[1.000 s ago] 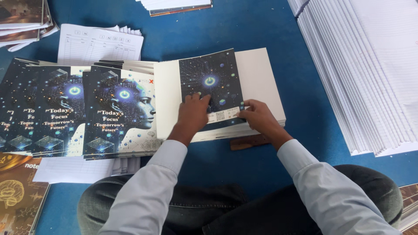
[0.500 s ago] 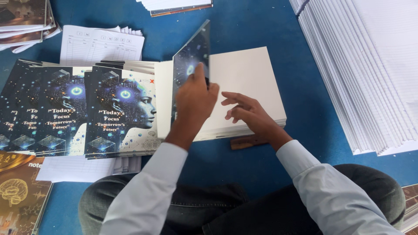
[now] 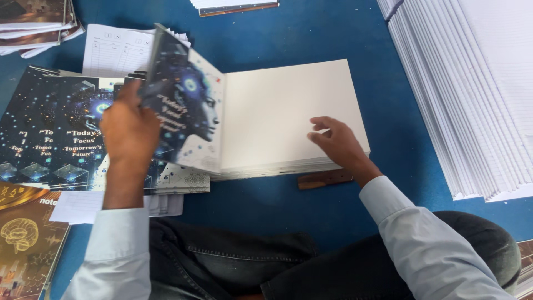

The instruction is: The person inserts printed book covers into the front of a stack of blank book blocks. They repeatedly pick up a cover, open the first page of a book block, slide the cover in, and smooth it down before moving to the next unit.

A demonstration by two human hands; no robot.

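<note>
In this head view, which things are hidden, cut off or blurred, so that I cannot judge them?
- Lifted cover sheet: motion blur; the left hand hides its lower left edge.
- Wooden piece: partly hidden under the white stack.
- White stack's front right edge: covered by the right hand.
- Ruled sheet pile: cut off by the top and right edges.
- Gold cover: cut off at the bottom left.

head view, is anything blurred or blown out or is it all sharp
Head view: the left hand and the dark printed cover it lifts are softly motion-blurred; the white sheet stack under the right hand is bright and nearly featureless; the big paper pile at right is washed pale; the blue surface looks evenly lit.
</note>
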